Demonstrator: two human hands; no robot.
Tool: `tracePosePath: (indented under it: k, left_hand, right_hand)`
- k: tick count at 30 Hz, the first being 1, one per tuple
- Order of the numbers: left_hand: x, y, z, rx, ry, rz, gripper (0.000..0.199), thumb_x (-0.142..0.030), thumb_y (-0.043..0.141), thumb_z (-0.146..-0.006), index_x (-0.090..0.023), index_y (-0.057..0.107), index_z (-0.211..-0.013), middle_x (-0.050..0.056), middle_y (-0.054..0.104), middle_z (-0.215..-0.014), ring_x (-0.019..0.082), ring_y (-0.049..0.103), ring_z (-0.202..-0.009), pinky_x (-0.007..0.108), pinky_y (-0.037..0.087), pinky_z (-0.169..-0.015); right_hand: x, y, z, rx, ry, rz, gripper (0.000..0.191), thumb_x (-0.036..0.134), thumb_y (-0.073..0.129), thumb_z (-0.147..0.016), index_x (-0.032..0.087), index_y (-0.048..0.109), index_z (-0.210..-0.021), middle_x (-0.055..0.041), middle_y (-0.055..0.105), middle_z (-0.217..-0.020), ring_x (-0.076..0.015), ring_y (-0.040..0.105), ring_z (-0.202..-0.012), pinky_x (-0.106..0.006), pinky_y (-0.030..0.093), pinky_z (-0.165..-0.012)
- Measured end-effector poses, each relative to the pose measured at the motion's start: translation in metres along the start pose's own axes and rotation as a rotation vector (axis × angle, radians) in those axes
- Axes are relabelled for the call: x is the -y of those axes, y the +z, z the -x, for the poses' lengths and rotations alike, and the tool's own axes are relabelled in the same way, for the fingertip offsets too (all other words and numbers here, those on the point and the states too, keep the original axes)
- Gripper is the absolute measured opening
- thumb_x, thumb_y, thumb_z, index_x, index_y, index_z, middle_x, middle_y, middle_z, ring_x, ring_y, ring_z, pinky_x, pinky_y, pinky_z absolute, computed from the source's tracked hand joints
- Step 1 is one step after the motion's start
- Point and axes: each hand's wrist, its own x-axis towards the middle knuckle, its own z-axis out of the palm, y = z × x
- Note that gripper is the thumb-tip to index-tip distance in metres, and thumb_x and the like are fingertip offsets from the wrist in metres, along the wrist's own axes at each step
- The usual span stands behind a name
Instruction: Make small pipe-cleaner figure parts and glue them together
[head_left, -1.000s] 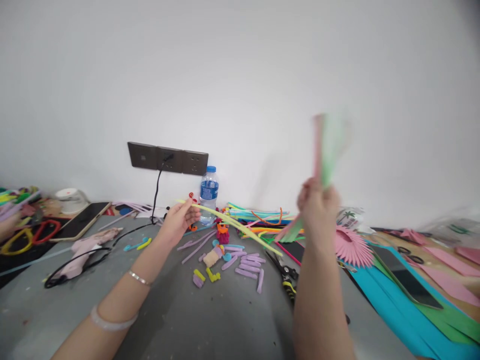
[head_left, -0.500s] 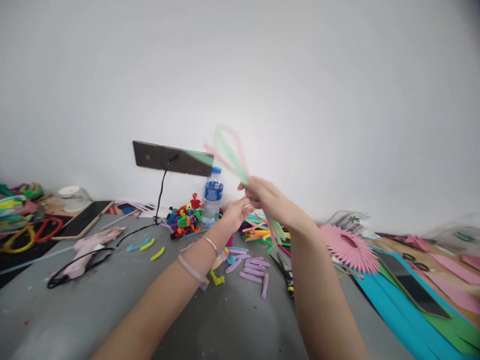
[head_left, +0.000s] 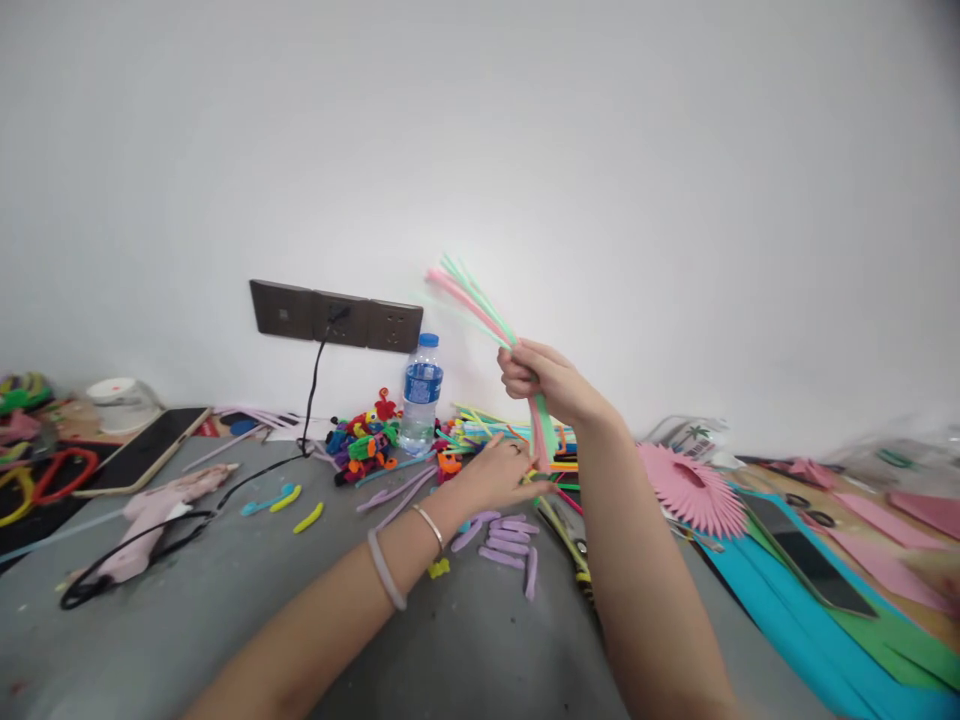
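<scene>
Head view, centre of frame. Holds up with the right hand (head_left: 551,382) a bundle of pink and green fuzzy stems (head_left: 476,303), fingers closed round it at about mid-length. Upper ends aslant to the left and slightly splayed; lower ends down past the fist, toward the coloured pile of stems (head_left: 472,432). Reaches below with the left hand (head_left: 491,478), palm down, fingers partly spread, over that pile and close to some yellow stems (head_left: 562,534) running toward lower right. Cannot tell whether the left fingertips pinch anything; contact hidden.

Handling, by judgement: very light, soft outside, not slippery. Probably springy along the length, yet easy to kink. Hardly fragile, but apt to fan out or snag on neighbours. Best taken mid-length with a light fist round the whole bunch; single stems by finger and thumb near one end.

Nearby: cut purple pieces (head_left: 510,545) just below the left hand; capped bottle (head_left: 421,390) left of the pile; small bright figures (head_left: 367,440) beside it; pink glue gun (head_left: 146,525), lower left.
</scene>
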Motion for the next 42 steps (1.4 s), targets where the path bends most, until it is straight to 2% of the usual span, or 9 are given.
tracePosePath:
  k: [2, 7, 13, 17, 23, 28, 35, 38, 42]
  left_hand:
    - [0.012, 0.003, -0.008, 0.128, 0.063, -0.271, 0.016, -0.029, 0.06, -0.085, -0.02, 0.067, -0.075, 0.009, 0.069, -0.078, 0.027, 0.064, -0.088, 0.042, 0.038, -0.099]
    - [0.023, 0.006, -0.031, 0.169, 0.065, -0.323, 0.016, -0.024, 0.062, -0.084, -0.019, 0.065, -0.069, 0.009, 0.065, -0.065, 0.026, 0.065, -0.078, 0.04, 0.042, -0.091]
    - [-0.013, -0.012, -0.039, 0.005, 0.118, -0.148, 0.018, -0.032, 0.063, -0.085, -0.025, 0.069, -0.101, 0.009, 0.07, -0.11, 0.029, 0.056, -0.115, 0.051, 0.018, -0.114]
    - [-0.049, -0.036, -0.02, -0.179, 0.101, 0.359, 0.059, -0.039, 0.075, -0.075, -0.022, 0.056, -0.129, 0.014, 0.056, -0.138, 0.03, 0.046, -0.131, 0.042, 0.031, -0.11]
    - [-0.068, -0.072, 0.026, -0.297, -0.246, 0.792, 0.046, -0.057, 0.06, -0.084, -0.018, 0.056, -0.061, 0.008, 0.072, -0.102, 0.022, 0.065, -0.092, 0.032, 0.05, -0.084]
    - [-0.047, -0.098, 0.06, -0.52, -0.573, 0.996, 0.055, -0.056, 0.06, -0.085, -0.019, 0.041, -0.049, 0.003, 0.067, -0.074, 0.012, 0.06, -0.061, 0.021, 0.047, -0.054]
    - [-0.031, -0.107, 0.1, -0.727, -0.758, 0.93, 0.04, -0.055, 0.065, -0.082, -0.018, 0.066, -0.099, 0.007, 0.072, -0.101, 0.014, 0.067, -0.068, 0.023, 0.049, -0.054]
    - [-0.027, -0.108, 0.124, -0.861, -0.619, 0.785, 0.044, -0.056, 0.069, -0.076, -0.016, 0.065, -0.094, 0.001, 0.067, -0.075, 0.008, 0.055, -0.052, 0.018, 0.039, -0.045]
    - [-0.021, -0.111, 0.145, -0.935, -0.484, 0.735, 0.042, -0.055, 0.072, -0.073, -0.015, 0.062, -0.081, -0.007, 0.049, -0.055, 0.004, 0.037, -0.041, 0.016, 0.028, -0.042]
  right_hand:
    - [0.009, -0.009, 0.007, -0.086, -0.043, 0.011, 0.031, 0.043, 0.059, -0.085, 0.02, 0.043, -0.071, 0.0085, 0.023, -0.061, -0.0061, 0.015, -0.046, -0.023, 0.016, -0.045]
    - [0.039, -0.024, 0.031, -0.324, -0.17, 0.043, 0.025, 0.043, 0.057, -0.088, 0.022, 0.047, -0.078, 0.0086, 0.024, -0.06, -0.0067, 0.012, -0.044, -0.022, 0.018, -0.042]
    - [0.03, -0.027, 0.054, -0.181, -0.012, 0.066, 0.031, 0.053, 0.053, -0.089, 0.023, 0.046, -0.082, 0.0098, 0.023, -0.058, -0.0061, 0.011, -0.043, -0.022, 0.015, -0.043]
    - [0.0, -0.022, 0.06, -0.037, 0.057, -0.021, 0.035, 0.053, 0.052, -0.09, 0.022, 0.042, -0.077, 0.0107, 0.02, -0.057, -0.0057, 0.011, -0.043, -0.022, 0.014, -0.042]
    - [-0.023, 0.011, 0.087, 0.36, 0.343, 0.038, 0.037, 0.054, 0.048, -0.093, 0.018, 0.05, -0.086, 0.008, 0.029, -0.062, -0.0072, 0.021, -0.05, -0.022, 0.019, -0.045]
    - [-0.025, 0.023, 0.105, 0.365, 0.376, 0.264, 0.039, 0.054, 0.043, -0.096, 0.017, 0.055, -0.093, 0.0055, 0.035, -0.065, -0.0089, 0.03, -0.054, -0.022, 0.025, -0.047]
    - [-0.051, 0.054, 0.053, 0.042, 0.323, 0.205, 0.031, 0.048, 0.043, -0.095, 0.021, 0.043, -0.078, 0.0089, 0.031, -0.057, -0.0072, 0.024, -0.044, -0.02, 0.022, -0.041]
    - [-0.062, 0.086, 0.01, -0.042, 0.339, 0.167, 0.023, 0.031, 0.032, -0.098, 0.022, 0.039, -0.078, 0.0095, 0.029, -0.056, -0.0068, 0.021, -0.041, -0.019, 0.021, -0.041]
    - [-0.083, 0.126, -0.043, 0.067, 0.424, 0.229, 0.022, 0.015, 0.039, -0.093, 0.019, 0.046, -0.073, 0.0078, 0.035, -0.052, -0.0072, 0.028, -0.04, -0.02, 0.025, -0.042]
